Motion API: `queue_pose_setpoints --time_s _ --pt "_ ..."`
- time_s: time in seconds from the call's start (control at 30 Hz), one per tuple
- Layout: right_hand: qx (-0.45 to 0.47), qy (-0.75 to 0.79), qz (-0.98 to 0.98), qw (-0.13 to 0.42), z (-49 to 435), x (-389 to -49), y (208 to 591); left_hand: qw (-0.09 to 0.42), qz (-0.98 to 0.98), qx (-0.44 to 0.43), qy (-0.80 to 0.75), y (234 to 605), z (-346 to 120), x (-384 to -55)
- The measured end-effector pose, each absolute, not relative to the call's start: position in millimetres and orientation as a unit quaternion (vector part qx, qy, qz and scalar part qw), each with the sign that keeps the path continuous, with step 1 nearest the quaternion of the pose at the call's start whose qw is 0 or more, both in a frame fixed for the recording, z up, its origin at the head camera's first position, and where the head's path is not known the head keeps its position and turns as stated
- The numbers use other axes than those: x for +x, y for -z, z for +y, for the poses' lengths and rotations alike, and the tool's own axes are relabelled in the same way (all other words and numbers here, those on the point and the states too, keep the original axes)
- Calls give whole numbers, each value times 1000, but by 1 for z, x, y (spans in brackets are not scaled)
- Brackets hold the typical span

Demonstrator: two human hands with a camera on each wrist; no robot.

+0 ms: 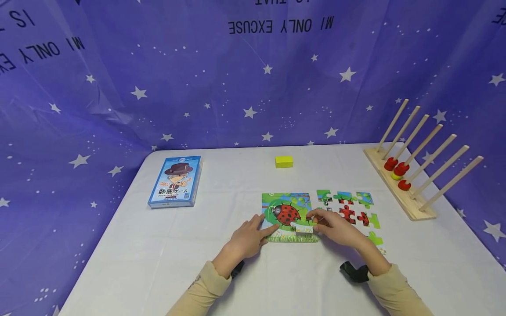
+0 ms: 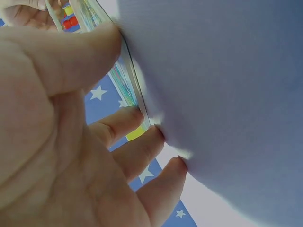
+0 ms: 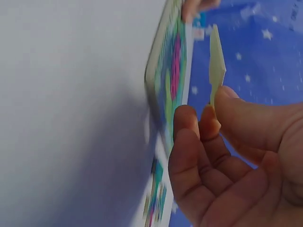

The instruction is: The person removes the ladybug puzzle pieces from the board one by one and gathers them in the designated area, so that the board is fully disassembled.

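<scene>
A square ladybug puzzle board (image 1: pixel 282 239) lies flat on the white table. My left hand (image 1: pixel 247 237) rests at its left edge, thumb and fingers spread and touching the board and the table beside it. Above the board's lower right part, my right hand (image 1: pixel 336 226) pinches a puzzle piece (image 1: pixel 304 229) between thumb and fingertips. The right wrist view shows that piece (image 3: pixel 217 61) held tilted, edge toward the camera, apart from the board. To the right lie several loose pieces, among them a red one (image 1: pixel 347 214); the right hand and forearm hide some.
A blue card-game box (image 1: pixel 171 182) lies at the back left. Near the table's back edge sits a yellow block (image 1: pixel 283 162). At the right stands a wooden peg rack (image 1: pixel 411 206) with tall rods and several red and yellow beads. Purple star-patterned cloth (image 1: pixel 253 87) hangs behind.
</scene>
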State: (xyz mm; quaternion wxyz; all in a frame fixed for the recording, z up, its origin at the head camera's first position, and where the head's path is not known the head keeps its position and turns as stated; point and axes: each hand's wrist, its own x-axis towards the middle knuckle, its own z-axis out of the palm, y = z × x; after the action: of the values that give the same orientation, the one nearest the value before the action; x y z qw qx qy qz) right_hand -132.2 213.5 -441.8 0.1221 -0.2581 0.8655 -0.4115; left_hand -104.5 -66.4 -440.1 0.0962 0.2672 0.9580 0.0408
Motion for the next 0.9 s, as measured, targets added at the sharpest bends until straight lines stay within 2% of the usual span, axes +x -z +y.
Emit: queue_pose_setpoints --time_s 0.27,0.47,0.73,0.9 --pt "-218 398 884 112 260 -121 439 98 957 268 -43 440 -67 -105" --pt "-178 387 892 149 288 -111 435 104 958 260 -57 438 -68 -104" --pt "-149 379 895 183 300 -106 439 99 957 265 -57 439 -68 -103" --pt "-142 368 900 184 302 -106 440 95 956 269 -61 440 -68 -104"
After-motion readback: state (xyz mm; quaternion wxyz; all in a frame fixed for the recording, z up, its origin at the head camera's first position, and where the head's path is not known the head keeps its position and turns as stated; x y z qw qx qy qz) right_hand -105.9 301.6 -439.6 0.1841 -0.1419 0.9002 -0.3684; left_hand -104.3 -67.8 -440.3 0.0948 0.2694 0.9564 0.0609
